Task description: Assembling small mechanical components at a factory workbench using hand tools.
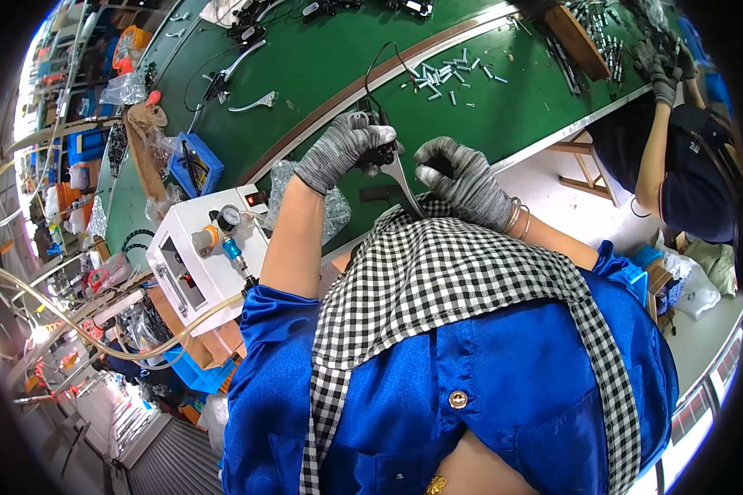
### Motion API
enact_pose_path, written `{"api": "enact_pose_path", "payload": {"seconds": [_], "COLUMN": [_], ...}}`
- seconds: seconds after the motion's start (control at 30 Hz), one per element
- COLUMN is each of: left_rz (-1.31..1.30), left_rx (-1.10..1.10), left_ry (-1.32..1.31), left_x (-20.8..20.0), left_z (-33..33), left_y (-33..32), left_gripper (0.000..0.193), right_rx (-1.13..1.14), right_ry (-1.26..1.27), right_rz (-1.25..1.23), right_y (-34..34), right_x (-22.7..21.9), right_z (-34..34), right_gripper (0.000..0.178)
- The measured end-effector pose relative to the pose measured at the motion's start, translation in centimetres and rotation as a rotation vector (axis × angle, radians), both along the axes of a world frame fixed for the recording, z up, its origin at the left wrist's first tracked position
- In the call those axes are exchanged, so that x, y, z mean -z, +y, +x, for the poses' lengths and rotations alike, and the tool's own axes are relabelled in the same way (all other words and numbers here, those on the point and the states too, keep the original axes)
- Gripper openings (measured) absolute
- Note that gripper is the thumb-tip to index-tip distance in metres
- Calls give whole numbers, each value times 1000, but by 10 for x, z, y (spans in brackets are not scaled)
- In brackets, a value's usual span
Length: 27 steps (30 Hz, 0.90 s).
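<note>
Green work surface spans top of frame, crossed diagonally by a pale-edged rail. Bottom ctr.: worker in blue shirt w/ blk.-and-wht. gingham apron. Far R of frame: co-worker in dark top, gloved, at the surface's upper-R end. L of ctr.: wht. box w/ hose and fittings. Mid-frame, worker's R hand, gray knit glove, bracelets at wrist, is loosely curled, thumb and forefinger apart, just beside a silver lever. L hand, gloved likewise, grips that lever by its blk. upper end at ctr. of frame, shank slanting down twd. apron. Wooden block, upper R. Blue bin w/ small items, L of ctr. Second silver lever lies upper L. Round gauge on box. Metal pins, scattered top ctr.-R.
</note>
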<state>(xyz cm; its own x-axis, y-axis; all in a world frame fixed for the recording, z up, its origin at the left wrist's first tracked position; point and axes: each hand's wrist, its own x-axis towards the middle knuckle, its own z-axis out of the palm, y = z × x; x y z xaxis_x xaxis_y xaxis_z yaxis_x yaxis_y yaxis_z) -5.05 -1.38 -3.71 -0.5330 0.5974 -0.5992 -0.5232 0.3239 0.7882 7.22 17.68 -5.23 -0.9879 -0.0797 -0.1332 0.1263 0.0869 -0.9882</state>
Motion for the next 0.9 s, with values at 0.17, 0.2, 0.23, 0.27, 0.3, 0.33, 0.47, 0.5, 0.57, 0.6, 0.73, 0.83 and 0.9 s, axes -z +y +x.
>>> {"api": "enact_pose_path", "payload": {"seconds": [0.17,0.2,0.23,0.27,0.3,0.33,0.47,0.5,0.57,0.6,0.73,0.83,0.9], "left_rz": [-40,-34,-29,-24,-25,-19,-8,-9,-10,-7,-2,-6,0], "left_rx": [42,9,-25,-57,-56,-57,-60,-63,-65,-71,-78,-72,-65], "left_ry": [22,11,1,-9,-10,-17,-32,-34,-35,-36,-30,-12,-30], "left_x": [-4,-3,-1,1,3,5,6,5,6,8,8,3,2], "left_z": [-2,0,1,2,2,2,2,2,1,1,0,-1,-3], "left_y": [5,5,4,4,3,3,3,4,4,4,5,6,4], "left_gripper": [27,27,27,27,27,27,27,27,27,28,28,29,29], "right_rx": [-94,-100,-107,-113,-112,-115,-115,-108,-102,-103,-106,-112,-112], "right_ry": [-131,-157,-182,-207,-207,-201,-193,-196,-198,-219,-280,-316,-257], "right_rz": [-96,-134,-172,-211,-212,-207,-205,-214,-222,-223,-244,-282,-287], "right_y": [-6,-6,-6,-6,-6,-6,-7,-7,-7,-7,-5,-5,-7], "right_x": [2,2,1,1,2,2,5,6,6,6,8,12,19], "right_z": [4,3,2,1,1,1,2,3,3,2,2,3,4], "right_gripper": [17,16,16,16,16,16,16,16,16,16,16,16,16]}}
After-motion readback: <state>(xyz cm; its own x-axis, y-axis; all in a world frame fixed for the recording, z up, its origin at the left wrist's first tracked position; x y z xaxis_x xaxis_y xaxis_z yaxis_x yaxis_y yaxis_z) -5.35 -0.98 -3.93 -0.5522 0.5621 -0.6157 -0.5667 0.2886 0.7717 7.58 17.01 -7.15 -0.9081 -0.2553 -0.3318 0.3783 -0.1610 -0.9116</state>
